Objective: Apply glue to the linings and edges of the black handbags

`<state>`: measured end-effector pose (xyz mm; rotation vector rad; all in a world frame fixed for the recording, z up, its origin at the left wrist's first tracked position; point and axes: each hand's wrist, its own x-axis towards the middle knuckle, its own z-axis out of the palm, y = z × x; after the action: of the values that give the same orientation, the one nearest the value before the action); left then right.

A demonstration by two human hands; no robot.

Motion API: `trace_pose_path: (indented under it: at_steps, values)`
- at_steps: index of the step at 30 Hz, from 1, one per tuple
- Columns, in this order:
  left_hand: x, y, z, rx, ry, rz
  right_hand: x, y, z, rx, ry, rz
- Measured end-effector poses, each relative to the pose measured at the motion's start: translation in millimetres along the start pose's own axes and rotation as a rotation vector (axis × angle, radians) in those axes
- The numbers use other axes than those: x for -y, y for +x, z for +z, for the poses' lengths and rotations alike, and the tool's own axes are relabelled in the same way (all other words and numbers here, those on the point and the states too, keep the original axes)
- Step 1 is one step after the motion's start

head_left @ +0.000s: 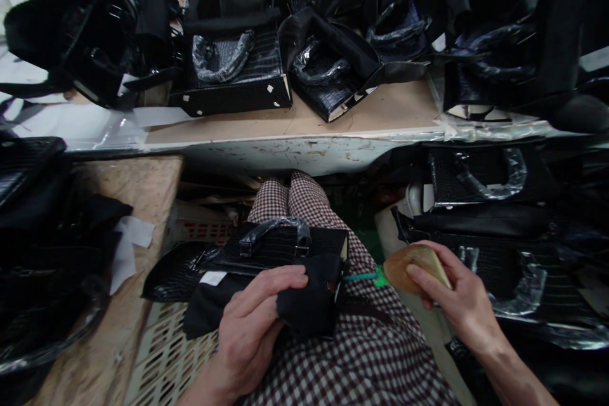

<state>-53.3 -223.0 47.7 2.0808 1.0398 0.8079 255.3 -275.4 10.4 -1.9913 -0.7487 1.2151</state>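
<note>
A black crocodile-patterned handbag (285,244) lies across my lap, its handle wrapped in clear plastic. My left hand (254,323) is closed on the bag's black cloth part, with its thumb hidden underneath. A white tag (212,278) shows beside that hand. In my right hand (451,285) is a tan, rounded squeeze bottle (412,266) with a green neck and a thin green nozzle. The nozzle points left at the bag's pale side edge; whether its tip touches cannot be made out.
Several similar black bags stand on the workbench (285,130) ahead. More bags (495,266) are stacked close on my right. To my left are a wooden board (124,184) bearing black pieces and a pale plastic crate (164,349). My checkered apron (380,355) covers my lap.
</note>
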Motion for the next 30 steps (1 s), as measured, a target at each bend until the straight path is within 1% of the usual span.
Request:
trace_pose_path:
  at_steps: [4, 7, 10, 12, 14, 19, 22, 26, 28, 30]
  values:
    - [-1.1, 2.2, -0.1, -0.01, 0.008, 0.012, -4.6, 9.6, -0.9, -0.046, -0.105, -0.059]
    - [0.1, 1.6, 1.0, -0.006, -0.001, 0.008, -10.2, 15.0, 0.0, -0.08, -0.158, -0.137]
    - [1.6, 0.4, 1.7, 0.004, 0.0, 0.006, -17.0, 18.1, 1.1, -0.114, -0.175, -0.206]
    - [2.0, 0.5, 1.4, 0.004, 0.0, 0.003, -21.3, 19.2, 1.8, -0.122, -0.155, -0.226]
    - [1.8, 1.4, 0.5, 0.0, -0.006, -0.002, -24.5, 19.8, 3.0, -0.11, -0.114, -0.22]
    - [2.6, 3.7, -1.0, -0.009, -0.025, -0.017, -26.2, 19.4, 8.1, -0.078, -0.027, -0.15]
    - [4.9, 4.5, -0.6, -0.001, -0.029, -0.023, -27.6, 18.1, 8.3, -0.125, -0.013, -0.136]
    - [5.5, 8.0, -0.3, -0.01, -0.026, -0.04, -35.7, 15.3, 6.1, -0.204, 0.044, -0.123]
    - [3.9, 11.0, 0.1, -0.026, -0.028, -0.046, -40.3, 13.2, 7.6, -0.243, 0.118, -0.108]
    - [2.0, 13.9, 1.5, -0.039, -0.042, -0.073, -43.2, 10.9, 12.1, -0.254, 0.252, -0.097]
